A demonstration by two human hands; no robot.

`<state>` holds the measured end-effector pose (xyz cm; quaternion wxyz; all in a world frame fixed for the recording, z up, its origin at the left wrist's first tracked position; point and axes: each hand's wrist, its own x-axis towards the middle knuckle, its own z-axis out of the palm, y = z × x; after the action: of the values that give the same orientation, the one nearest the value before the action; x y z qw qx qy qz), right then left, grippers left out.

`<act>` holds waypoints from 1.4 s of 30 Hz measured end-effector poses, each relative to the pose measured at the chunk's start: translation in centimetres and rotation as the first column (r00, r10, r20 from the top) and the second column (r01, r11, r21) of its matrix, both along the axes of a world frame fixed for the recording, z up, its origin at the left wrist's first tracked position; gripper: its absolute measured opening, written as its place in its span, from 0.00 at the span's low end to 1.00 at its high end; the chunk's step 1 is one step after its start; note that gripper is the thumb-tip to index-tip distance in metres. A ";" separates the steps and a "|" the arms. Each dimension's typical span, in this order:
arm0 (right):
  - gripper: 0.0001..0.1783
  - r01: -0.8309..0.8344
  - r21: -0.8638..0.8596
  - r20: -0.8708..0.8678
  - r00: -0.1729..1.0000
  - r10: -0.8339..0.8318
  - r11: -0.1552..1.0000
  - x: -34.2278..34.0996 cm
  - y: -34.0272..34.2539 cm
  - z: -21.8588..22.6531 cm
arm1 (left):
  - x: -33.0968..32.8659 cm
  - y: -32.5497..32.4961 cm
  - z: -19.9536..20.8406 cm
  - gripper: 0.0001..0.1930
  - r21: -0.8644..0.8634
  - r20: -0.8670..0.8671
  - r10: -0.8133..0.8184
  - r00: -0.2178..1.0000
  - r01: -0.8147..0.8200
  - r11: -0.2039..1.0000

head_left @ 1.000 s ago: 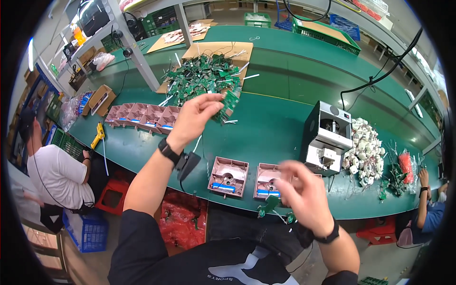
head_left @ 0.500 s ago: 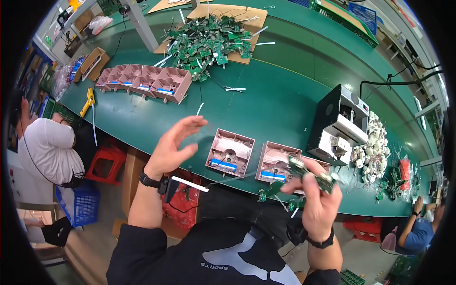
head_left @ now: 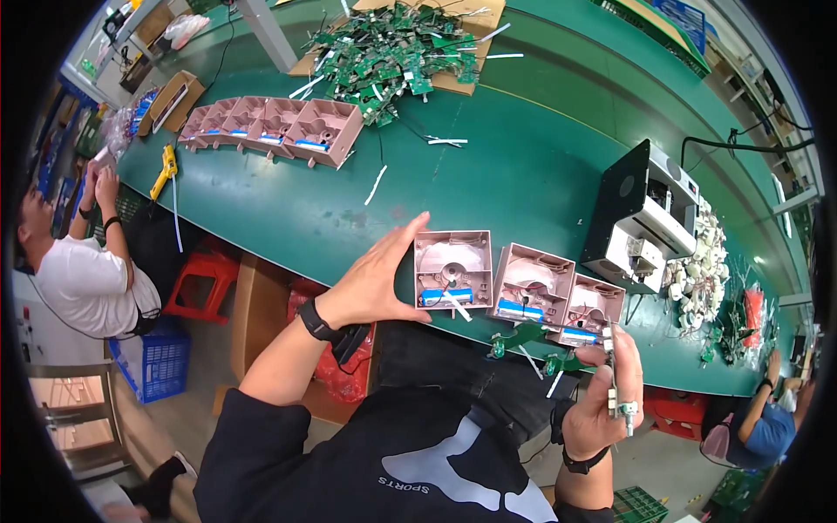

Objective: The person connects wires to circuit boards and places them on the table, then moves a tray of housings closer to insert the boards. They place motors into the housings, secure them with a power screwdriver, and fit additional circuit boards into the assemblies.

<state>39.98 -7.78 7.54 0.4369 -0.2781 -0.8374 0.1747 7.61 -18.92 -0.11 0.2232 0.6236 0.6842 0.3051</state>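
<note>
My left hand [head_left: 379,283] is open, thumb and fingers spread along the left side of a square pink plastic housing [head_left: 453,247]. A blue cylindrical battery [head_left: 445,296] lies in its near part, and a white strip [head_left: 457,306] shows across its near wall. In my right hand [head_left: 602,401] a green circuit board [head_left: 612,370] is pinched between thumb and fingers, seen nearly edge-on with a small metal part at its lower end. Two more pink housings, a middle one [head_left: 534,266] and a right one [head_left: 597,296], stand beside the first, each with a blue battery.
Green boards [head_left: 523,333] with white strips lie at the near table edge. A black-and-white machine [head_left: 641,218] stands right, beside a pile of white parts [head_left: 697,270]. Farther off are a board heap [head_left: 397,61], a housing row [head_left: 270,122] and a yellow glue gun [head_left: 164,173]. Co-workers sit left and right.
My left hand has come down and right to the first housing, which now sits straighter. The board in my right hand has turned edge-on and moved lower. A white strip now crosses the housing's near wall.
</note>
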 end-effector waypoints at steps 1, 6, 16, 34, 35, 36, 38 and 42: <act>0.19 0.004 -0.012 0.009 1.000 -0.003 1.000 0.0 -0.1 -0.2 | 0.3 -0.2 0.1 0.68 0.026 0.069 0.034 0.997 -0.036 0.999; 0.17 0.027 -0.063 0.015 1.000 -0.026 0.998 0.1 -0.2 -0.8 | 0.9 -1.0 2.1 0.63 0.102 0.081 0.095 0.992 -0.103 0.989; 0.17 0.003 -0.015 -0.021 1.000 -0.003 1.000 -0.5 -0.3 -0.6 | 1.5 -1.9 5.3 0.61 0.290 -0.045 0.025 0.999 -0.011 0.957; 0.18 -0.025 -0.041 -0.052 0.998 0.023 0.999 -0.1 -0.4 -0.6 | 1.3 -2.1 5.0 0.63 0.317 -0.024 0.030 0.999 -0.021 0.948; 0.18 -0.028 -0.054 -0.054 0.998 0.026 0.998 -0.1 -0.5 -0.6 | 1.3 -2.2 5.0 0.64 0.320 -0.017 0.025 1.000 -0.019 0.947; 0.18 -0.028 -0.053 -0.053 0.998 0.025 0.998 -0.1 -0.5 -0.7 | 1.2 -2.2 4.9 0.64 0.321 -0.015 0.025 1.000 -0.019 0.947; 0.18 -0.017 -0.049 -0.036 0.999 0.016 0.999 0.0 -0.4 -0.8 | 1.0 -2.4 4.6 0.63 0.315 0.064 0.005 0.998 -0.025 0.949; 0.17 -0.027 0.114 0.083 0.996 0.018 0.993 0.1 -0.9 -0.3 | 1.4 -2.4 4.6 0.64 0.349 0.239 0.000 0.971 -0.086 0.933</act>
<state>40.07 -8.70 7.19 0.4154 -0.2498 -0.8665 0.1193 8.99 -21.30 4.53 0.1787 0.5982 0.5996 0.5007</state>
